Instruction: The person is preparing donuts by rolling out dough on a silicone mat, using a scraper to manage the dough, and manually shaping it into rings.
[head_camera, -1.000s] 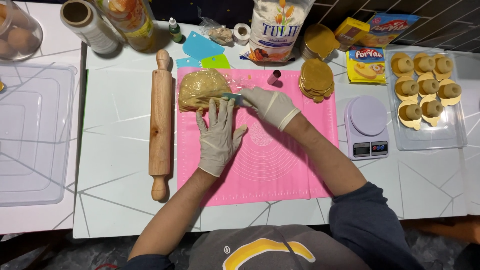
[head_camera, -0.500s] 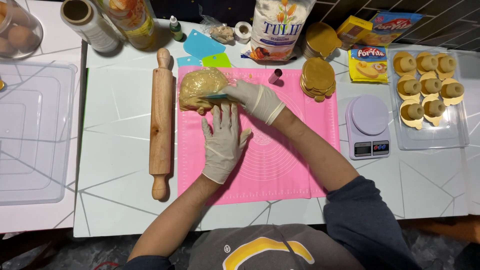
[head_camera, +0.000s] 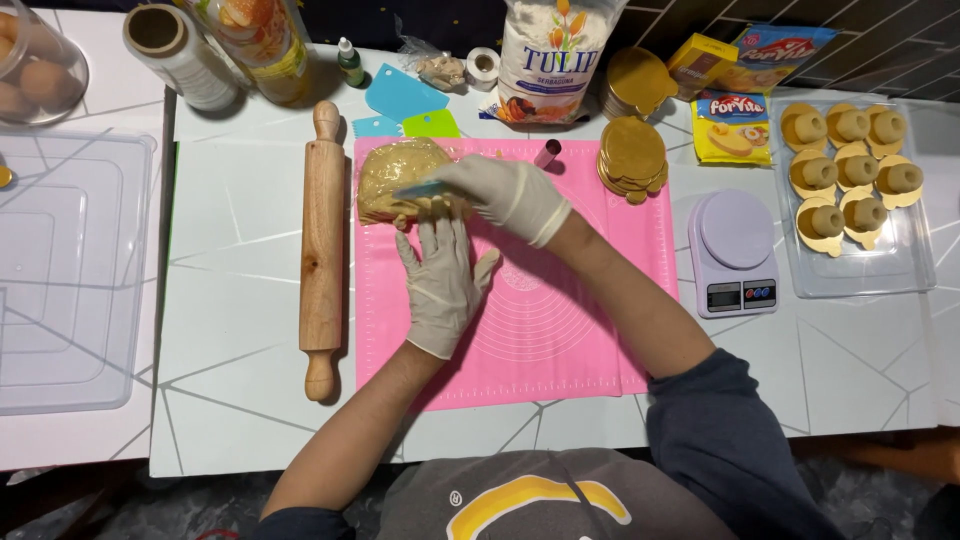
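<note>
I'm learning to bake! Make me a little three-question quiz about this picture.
1. True or false: the rolling pin lies left of the pink mat.
2. What does the right hand hold against the dough? A) a spoon B) a blue scraper C) a cup
3. Fill in: the left hand lies flat on the ____ mat.

Key: 1 true. 2 B. 3 pink.

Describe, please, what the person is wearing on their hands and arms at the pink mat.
Both the left hand and the right hand wear thin, off-white disposable gloves ending at the wrists. The forearms are bare; dark blue-grey sleeves are pushed up around the elbows.
</note>
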